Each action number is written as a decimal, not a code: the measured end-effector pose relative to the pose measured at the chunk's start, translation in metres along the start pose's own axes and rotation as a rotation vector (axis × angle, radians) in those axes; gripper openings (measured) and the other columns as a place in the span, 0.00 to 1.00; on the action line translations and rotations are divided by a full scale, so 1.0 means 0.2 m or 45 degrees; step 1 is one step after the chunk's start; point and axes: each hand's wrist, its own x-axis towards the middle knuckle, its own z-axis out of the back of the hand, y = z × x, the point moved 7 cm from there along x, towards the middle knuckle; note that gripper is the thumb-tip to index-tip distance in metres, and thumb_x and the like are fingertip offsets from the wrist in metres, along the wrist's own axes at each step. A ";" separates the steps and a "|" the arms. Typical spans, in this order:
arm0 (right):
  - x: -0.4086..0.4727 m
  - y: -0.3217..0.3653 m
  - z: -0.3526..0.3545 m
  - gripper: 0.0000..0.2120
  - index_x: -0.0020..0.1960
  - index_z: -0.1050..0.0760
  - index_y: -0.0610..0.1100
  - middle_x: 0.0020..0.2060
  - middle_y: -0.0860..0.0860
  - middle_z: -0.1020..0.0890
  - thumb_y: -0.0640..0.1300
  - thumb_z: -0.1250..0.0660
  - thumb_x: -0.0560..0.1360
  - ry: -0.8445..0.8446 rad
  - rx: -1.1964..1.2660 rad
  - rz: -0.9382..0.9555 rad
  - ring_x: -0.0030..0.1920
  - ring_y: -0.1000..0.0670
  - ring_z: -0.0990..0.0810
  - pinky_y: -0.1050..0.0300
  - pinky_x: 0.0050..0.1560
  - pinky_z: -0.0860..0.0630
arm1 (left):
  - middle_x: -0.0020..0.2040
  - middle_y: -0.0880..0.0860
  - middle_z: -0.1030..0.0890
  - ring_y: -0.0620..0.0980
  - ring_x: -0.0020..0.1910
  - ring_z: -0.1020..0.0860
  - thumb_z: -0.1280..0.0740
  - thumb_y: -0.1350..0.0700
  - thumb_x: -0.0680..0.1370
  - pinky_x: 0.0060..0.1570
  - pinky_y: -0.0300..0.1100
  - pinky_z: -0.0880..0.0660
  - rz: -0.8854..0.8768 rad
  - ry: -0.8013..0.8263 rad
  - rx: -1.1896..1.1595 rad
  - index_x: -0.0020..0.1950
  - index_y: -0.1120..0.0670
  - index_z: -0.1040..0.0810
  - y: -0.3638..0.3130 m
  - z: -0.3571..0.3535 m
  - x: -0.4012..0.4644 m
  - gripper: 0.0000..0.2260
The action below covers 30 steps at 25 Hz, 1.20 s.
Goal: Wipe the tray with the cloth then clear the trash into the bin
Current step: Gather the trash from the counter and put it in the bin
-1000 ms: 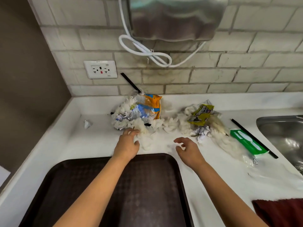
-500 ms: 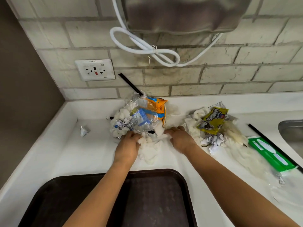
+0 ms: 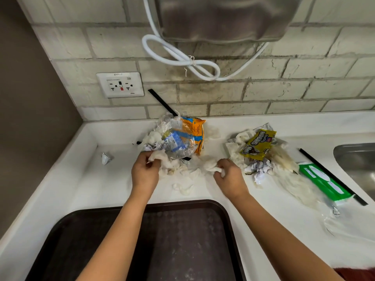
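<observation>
A dark brown tray (image 3: 85,230) lies empty at the counter's front edge. Behind it sits a trash pile: crumpled clear, blue and orange wrappers (image 3: 180,136) on white tissue scraps (image 3: 178,167). My left hand (image 3: 145,173) pinches a wad of white tissue at the pile's front left. My right hand (image 3: 228,177) is closed on another white tissue wad at the pile's front right. A second heap with a yellow snack wrapper (image 3: 258,144) and crumpled paper lies to the right. A dark red cloth (image 3: 357,273) shows at the bottom right corner. No bin is in view.
A green wipes pack (image 3: 322,182) and a black straw (image 3: 332,176) lie beside the steel sink (image 3: 357,161) at right. A small foil scrap (image 3: 105,158) sits at left. Another black straw (image 3: 162,102) leans on the brick wall under a socket (image 3: 120,84) and a steel wall unit (image 3: 223,17).
Both hands reached forward from the tray's edge into the tissue pile and closed on tissue wads. The right hand has since drawn back to the right with its wad.
</observation>
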 end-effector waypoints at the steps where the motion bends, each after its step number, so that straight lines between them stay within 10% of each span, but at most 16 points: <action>1: -0.04 0.00 0.04 0.08 0.49 0.25 0.34 0.43 0.41 0.21 0.32 0.36 0.70 -0.051 0.064 -0.032 0.42 0.45 0.25 0.67 0.38 0.35 | 0.42 0.50 0.22 0.50 0.45 0.24 0.37 0.67 0.76 0.41 0.35 0.28 0.058 0.007 -0.129 0.45 0.52 0.26 0.00 0.01 -0.02 0.10; 13: -0.60 0.05 0.59 0.14 0.36 0.30 0.48 0.35 0.55 0.23 0.31 0.34 0.69 -0.611 0.569 -0.224 0.31 0.64 0.26 0.73 0.32 0.32 | 0.49 0.53 0.20 0.46 0.42 0.18 0.44 0.69 0.79 0.39 0.33 0.20 0.373 0.391 -1.045 0.51 0.56 0.25 -0.37 0.01 -0.49 0.12; 23: -1.12 0.06 0.75 0.04 0.34 0.31 0.50 0.38 0.57 0.21 0.46 0.35 0.61 -0.745 0.680 -0.242 0.35 0.55 0.24 0.61 0.37 0.29 | 0.46 0.53 0.19 0.44 0.37 0.17 0.42 0.69 0.78 0.40 0.35 0.21 0.452 0.760 -0.938 0.53 0.55 0.24 -0.46 -0.10 -1.05 0.13; 30: -1.46 -0.02 0.89 0.06 0.35 0.30 0.49 0.36 0.55 0.22 0.39 0.36 0.64 -0.681 0.680 -0.196 0.35 0.58 0.25 0.63 0.38 0.28 | 0.39 0.50 0.16 0.45 0.38 0.17 0.46 0.71 0.78 0.41 0.36 0.20 0.422 0.871 -0.813 0.51 0.54 0.24 -0.42 -0.16 -1.57 0.16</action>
